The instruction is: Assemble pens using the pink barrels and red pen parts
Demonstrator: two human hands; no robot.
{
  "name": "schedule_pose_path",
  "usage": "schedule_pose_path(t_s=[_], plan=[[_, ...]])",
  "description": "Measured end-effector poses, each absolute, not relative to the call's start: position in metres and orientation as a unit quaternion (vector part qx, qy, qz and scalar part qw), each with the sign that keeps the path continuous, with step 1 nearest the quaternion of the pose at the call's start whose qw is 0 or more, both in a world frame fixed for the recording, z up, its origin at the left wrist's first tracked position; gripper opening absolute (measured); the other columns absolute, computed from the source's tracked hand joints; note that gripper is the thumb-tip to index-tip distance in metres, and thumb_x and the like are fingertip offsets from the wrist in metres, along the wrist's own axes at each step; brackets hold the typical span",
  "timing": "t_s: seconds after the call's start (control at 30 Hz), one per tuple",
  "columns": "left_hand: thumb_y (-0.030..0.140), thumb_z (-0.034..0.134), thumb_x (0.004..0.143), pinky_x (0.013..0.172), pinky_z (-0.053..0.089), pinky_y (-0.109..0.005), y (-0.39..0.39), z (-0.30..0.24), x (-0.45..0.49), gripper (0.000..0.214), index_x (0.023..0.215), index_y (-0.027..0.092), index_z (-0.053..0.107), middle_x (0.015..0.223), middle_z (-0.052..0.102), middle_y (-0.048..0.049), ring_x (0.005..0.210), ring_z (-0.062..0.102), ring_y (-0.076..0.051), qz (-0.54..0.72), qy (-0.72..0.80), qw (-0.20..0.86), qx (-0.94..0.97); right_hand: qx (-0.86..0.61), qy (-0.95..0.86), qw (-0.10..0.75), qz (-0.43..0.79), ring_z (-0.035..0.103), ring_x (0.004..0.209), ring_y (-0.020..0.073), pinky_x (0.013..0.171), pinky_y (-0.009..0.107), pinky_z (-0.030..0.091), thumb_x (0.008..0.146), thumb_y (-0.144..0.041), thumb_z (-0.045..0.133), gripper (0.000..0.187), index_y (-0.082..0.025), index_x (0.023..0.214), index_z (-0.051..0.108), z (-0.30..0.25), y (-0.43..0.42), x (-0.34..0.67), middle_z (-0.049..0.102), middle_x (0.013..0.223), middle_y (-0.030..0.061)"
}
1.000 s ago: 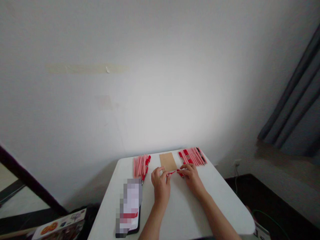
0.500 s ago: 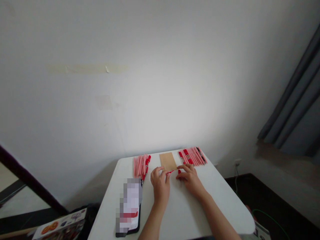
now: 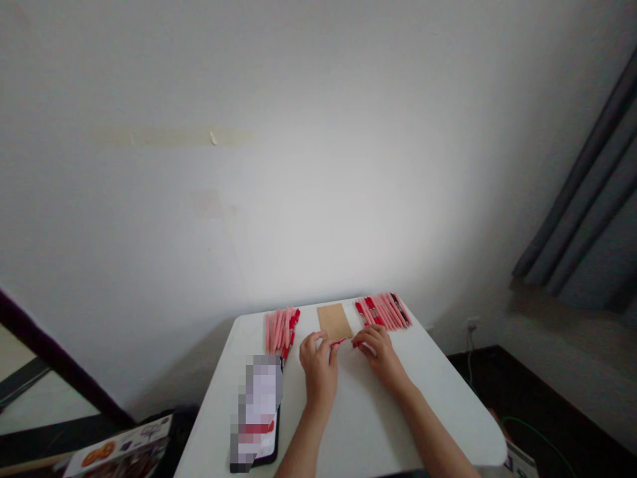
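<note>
Over the middle of a white table [image 3: 358, 425], my left hand [image 3: 318, 364] and my right hand [image 3: 377, 352] pinch the two ends of one red pen [image 3: 341, 342]. Both hands have their fingers closed on it, just in front of a brown card [image 3: 334, 321]. A row of pink and red pens [image 3: 281, 329] lies to the left of the card. Another row of pink and red pens [image 3: 384, 311] lies to its right, close behind my right hand.
A blurred-out flat object on a dark tablet [image 3: 257, 411] lies at the table's left front. A printed box [image 3: 119, 453] sits on the floor at the left. A white wall stands behind the table, grey curtains [image 3: 587, 219] hang at the right, and a green cable [image 3: 535, 435] lies on the dark floor.
My hands have drawn closer together on the red pen, so less of it shows between them. My right hand has shifted slightly left.
</note>
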State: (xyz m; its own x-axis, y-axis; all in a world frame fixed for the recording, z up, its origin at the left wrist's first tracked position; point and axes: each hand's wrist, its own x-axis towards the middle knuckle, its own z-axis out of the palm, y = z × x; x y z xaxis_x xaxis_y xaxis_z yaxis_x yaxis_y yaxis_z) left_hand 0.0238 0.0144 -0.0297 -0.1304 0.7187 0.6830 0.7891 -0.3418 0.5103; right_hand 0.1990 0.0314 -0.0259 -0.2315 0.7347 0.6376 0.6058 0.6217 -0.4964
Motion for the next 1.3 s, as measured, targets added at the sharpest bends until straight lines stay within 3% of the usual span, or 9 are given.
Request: schedule_pose_path(t_s=[0.17,0.5,1.3], plan=[[0.023,0.052,0.084,0.094,0.044,-0.047,0.014,-0.028,0.024,0.016,0.087,0.023,0.068,0.104,0.058,-0.0069,0.104,0.051,-0.023,-0.489,-0.570,0.039,-0.659,-0.460,-0.747,0.479,0.033,0.050,0.095,0.0232,0.086,0.039,0.042,0.090,-0.021,0.052,0.017,-0.026,0.096,0.068,-0.032,0.035,0.202,0.064,0.090,0.0059],[0.024,0.053,0.084,0.092,0.045,-0.047,0.013,-0.028,0.023,0.017,0.086,0.023,0.069,0.103,0.058,-0.0072,0.103,0.052,-0.023,-0.496,-0.564,0.040,-0.659,-0.489,-0.728,0.481,-0.016,0.051,0.093,0.0222,0.083,0.037,0.041,0.089,-0.019,0.051,0.020,-0.027,0.093,0.069,-0.037,0.038,0.205,0.065,0.089,0.0049],[0.034,0.062,0.079,0.093,0.043,-0.045,0.012,-0.026,0.025,0.014,0.082,0.027,0.073,0.105,0.060,-0.0061,0.104,0.051,-0.022,-0.468,-0.570,0.030,-0.675,-0.443,-0.772,0.453,0.058,0.049,0.093,0.0246,0.084,0.042,0.042,0.090,-0.023,0.053,0.020,-0.027,0.096,0.072,-0.029,0.034,0.197,0.068,0.090,0.0070]])
